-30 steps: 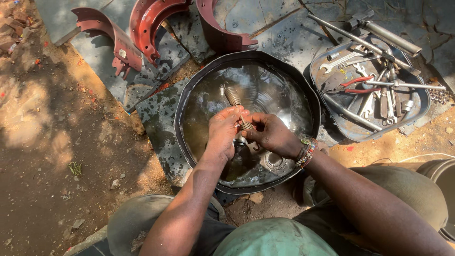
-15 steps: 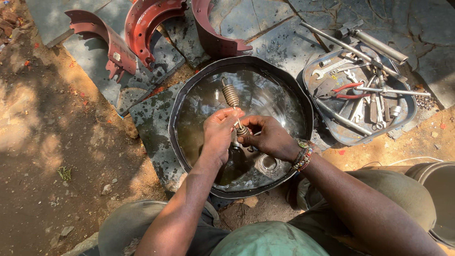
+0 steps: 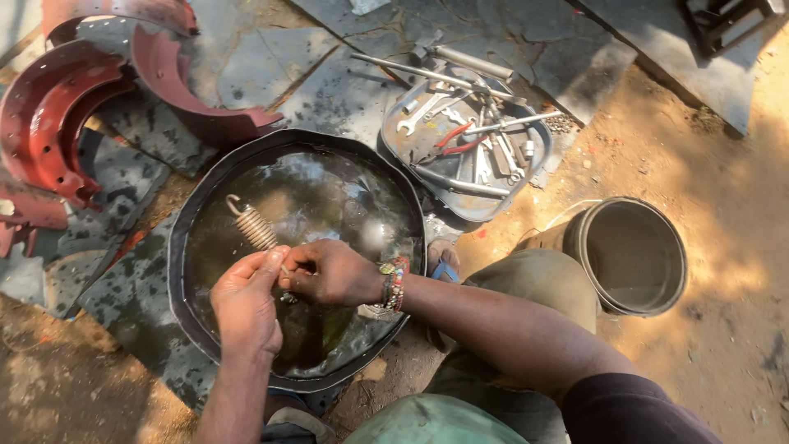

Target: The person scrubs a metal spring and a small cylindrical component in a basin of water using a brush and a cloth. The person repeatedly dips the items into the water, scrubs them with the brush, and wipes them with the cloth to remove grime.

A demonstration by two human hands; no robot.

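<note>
Spring [image 3: 253,227], gripped by my closed left hand [image 3: 245,306] and right hand [image 3: 329,271], points toward 11 o'clock; wet fingers could drop it into the basin [image 3: 182,247].

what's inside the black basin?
The black basin holds dark, reflective liquid. Above it the left hand and right hand grip a coil spring. Whatever lies under the hands or below the surface is hidden.
</note>
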